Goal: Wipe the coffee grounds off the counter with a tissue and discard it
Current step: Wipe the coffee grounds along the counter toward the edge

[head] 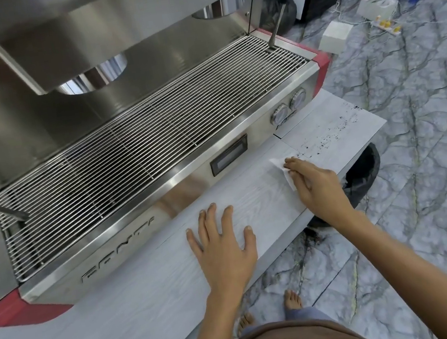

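Your left hand (222,245) flat, fingers spread, on counter (122,317), centre frame. Your right hand (317,186) presses one tissue (282,167) down, straight fingers. Coffee grounds (328,135) scattered right of tissue. One bin (363,173) below counter edge.

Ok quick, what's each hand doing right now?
Left hand: open, flat on the counter, holding nothing.
Right hand: open, fingers pressing the tissue onto the counter beside the coffee grounds.
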{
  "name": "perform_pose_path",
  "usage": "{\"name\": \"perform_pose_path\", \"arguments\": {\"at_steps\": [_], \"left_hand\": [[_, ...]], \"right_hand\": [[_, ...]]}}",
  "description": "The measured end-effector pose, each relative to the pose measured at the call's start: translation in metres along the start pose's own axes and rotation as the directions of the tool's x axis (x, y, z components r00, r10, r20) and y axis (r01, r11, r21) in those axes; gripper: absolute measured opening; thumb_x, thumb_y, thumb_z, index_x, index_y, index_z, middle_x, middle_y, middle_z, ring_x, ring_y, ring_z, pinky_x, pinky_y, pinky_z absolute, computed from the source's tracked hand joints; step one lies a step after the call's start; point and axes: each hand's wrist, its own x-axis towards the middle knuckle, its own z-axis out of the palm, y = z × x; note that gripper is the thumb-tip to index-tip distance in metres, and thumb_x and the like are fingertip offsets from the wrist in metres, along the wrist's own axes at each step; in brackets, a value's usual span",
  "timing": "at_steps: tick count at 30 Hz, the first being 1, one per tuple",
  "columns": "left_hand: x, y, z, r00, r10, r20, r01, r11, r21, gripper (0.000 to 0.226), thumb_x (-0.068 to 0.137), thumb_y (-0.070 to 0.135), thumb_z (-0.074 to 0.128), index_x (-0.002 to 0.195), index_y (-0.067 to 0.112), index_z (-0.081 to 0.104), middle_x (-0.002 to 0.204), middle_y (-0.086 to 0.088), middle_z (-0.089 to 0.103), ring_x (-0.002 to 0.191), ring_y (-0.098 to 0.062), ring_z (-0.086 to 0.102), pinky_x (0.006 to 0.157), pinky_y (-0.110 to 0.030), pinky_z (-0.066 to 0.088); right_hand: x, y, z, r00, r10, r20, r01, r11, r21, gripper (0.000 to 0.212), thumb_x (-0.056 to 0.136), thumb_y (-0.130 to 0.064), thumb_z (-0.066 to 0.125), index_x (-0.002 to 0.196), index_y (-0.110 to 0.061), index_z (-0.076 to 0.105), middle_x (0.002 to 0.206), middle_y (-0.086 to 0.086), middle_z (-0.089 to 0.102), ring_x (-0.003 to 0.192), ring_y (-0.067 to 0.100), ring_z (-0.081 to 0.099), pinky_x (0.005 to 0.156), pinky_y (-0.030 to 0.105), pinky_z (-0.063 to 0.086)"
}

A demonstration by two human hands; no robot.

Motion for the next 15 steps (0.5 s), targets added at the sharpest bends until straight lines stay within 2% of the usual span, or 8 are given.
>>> {"name": "perform_pose_path", "arguments": {"at_steps": [4,7,12,15], "left_hand": [[0.008,0.016,0.003,0.999,-0.032,0.037,0.033,0.999,-0.038,0.063,0.089,0.055,0.034,0.146,0.030,0.042,0.160,0.003,0.026,0.151,-0.021,0.010,0.121,-0.056,-0.001],[0.018,0.031,0.009,0.998,-0.049,0.032,0.051,0.997,-0.063,0.060,0.090,0.052,0.038,0.146,0.029,0.042,0.160,0.004,0.027,0.151,-0.020,0.010,0.121,-0.055,-0.003],[0.028,0.054,0.021,0.995,-0.101,-0.010,0.101,0.995,-0.025,0.059,0.091,0.052,0.040,0.145,0.029,0.043,0.159,0.005,0.031,0.150,-0.018,0.014,0.121,-0.055,0.002],[0.026,0.058,0.025,0.992,-0.116,-0.043,0.117,0.993,0.026,0.058,0.092,0.054,0.037,0.145,0.031,0.043,0.158,0.007,0.032,0.150,-0.017,0.017,0.122,-0.053,0.004]], "right_hand": [[-0.006,0.004,-0.002,0.984,-0.029,0.175,0.021,0.998,0.052,0.036,0.093,-0.019,0.059,0.127,-0.008,0.057,0.135,0.007,0.055,0.132,0.016,0.043,0.108,0.031,0.036],[-0.012,0.005,-0.001,0.976,-0.071,0.207,0.056,0.995,0.079,0.039,0.093,-0.022,0.059,0.129,-0.007,0.055,0.139,0.007,0.051,0.135,0.016,0.038,0.111,0.026,0.028],[-0.007,0.018,0.010,0.980,-0.048,0.191,0.048,0.999,0.002,0.043,0.096,-0.022,0.048,0.133,-0.001,0.049,0.141,0.016,0.047,0.136,0.027,0.036,0.112,0.042,0.030],[-0.003,0.027,0.020,0.977,-0.031,0.210,0.044,0.997,-0.059,0.040,0.096,-0.018,0.043,0.128,0.003,0.054,0.136,0.020,0.051,0.131,0.033,0.043,0.108,0.051,0.034]]}}
